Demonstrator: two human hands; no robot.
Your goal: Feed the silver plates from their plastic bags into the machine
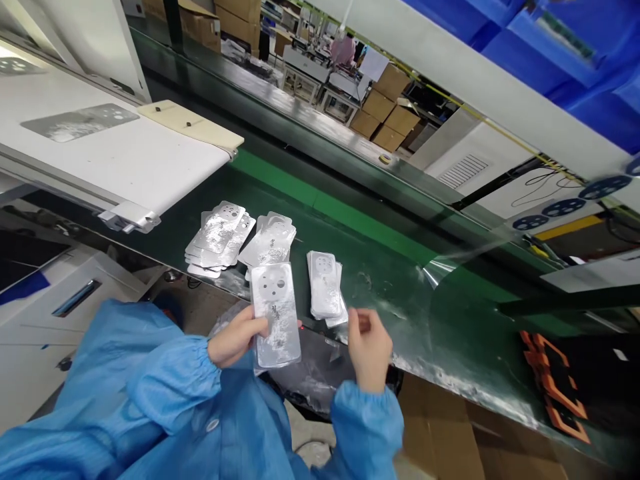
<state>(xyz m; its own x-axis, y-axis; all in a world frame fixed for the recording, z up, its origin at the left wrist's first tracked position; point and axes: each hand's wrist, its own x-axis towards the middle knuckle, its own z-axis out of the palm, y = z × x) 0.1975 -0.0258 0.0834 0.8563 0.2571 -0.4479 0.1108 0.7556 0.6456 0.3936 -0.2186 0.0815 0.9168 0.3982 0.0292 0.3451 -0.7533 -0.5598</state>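
My left hand [239,337] is closed on a silver phone back cover [277,313], thumb on its face. The cover has round camera holes at its top end and a white, smeary reflection. It is held tilted at the bench's near edge. My right hand [370,345] is apart from it, fingers curled towards the thumb, beside a small stack of covers [325,285]. Whether anything thin is between those fingers is hidden. Two looser piles of silver covers, a left pile [220,237] and a middle pile [271,239], lie beyond my left hand.
A white conveyor belt [125,160] at left carries another flat cover [80,122]. The piles lie on a dark green bench [400,293]. Orange frames [553,387] stand at its right end. Blue bins [560,40] hang above right. A dark plastic bag [310,367] is below the edge.
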